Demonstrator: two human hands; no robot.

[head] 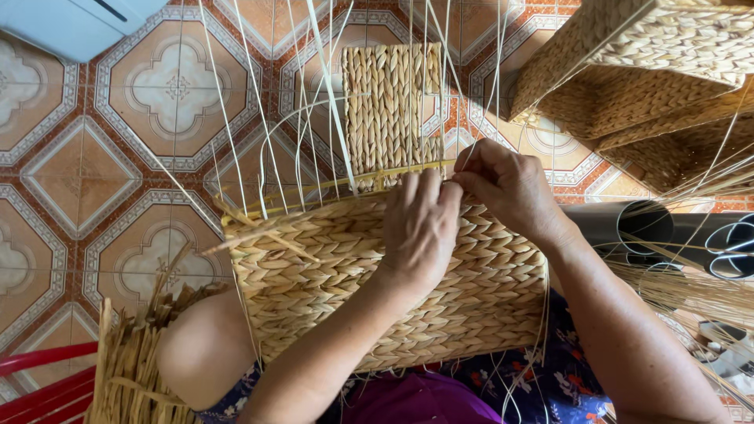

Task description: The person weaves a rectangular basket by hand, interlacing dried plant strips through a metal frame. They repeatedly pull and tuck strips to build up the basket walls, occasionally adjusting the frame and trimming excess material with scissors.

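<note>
Fingers of the left hand [420, 228] lie flat and close together on the upper edge of a half-woven basket [314, 275], palm pressing the braided wall down, fingertips reaching the top rim. Beside it, the fingers of the right hand [506, 184] are bent and pinched together at the same rim, closed on a thin strand there, though the strand itself is too fine to follow. Both hands touch each other at the fingertips.

Nearest the camera sits the person's lap, in purple and flowered blue cloth [479, 392], with the basket resting on it and against a bare knee [204, 345]. A bundle of dry straw [129, 369] stands at the lower left, next to a red plastic edge [39, 369]. Loose straw and dark tubes [660, 228] lie to the right of the right forearm.

From the basket's rim many thin pale stakes [259, 118] rise and fan outward over the floor. Beyond the rim a narrow braided panel [389, 106] stretches away from the hands. Underneath is a patterned tile floor [169, 90] in orange, red and white. Farther off, at the upper right, finished woven baskets [636, 63] are stacked, and a pale blue box [71, 23] shows at the upper left corner
</note>
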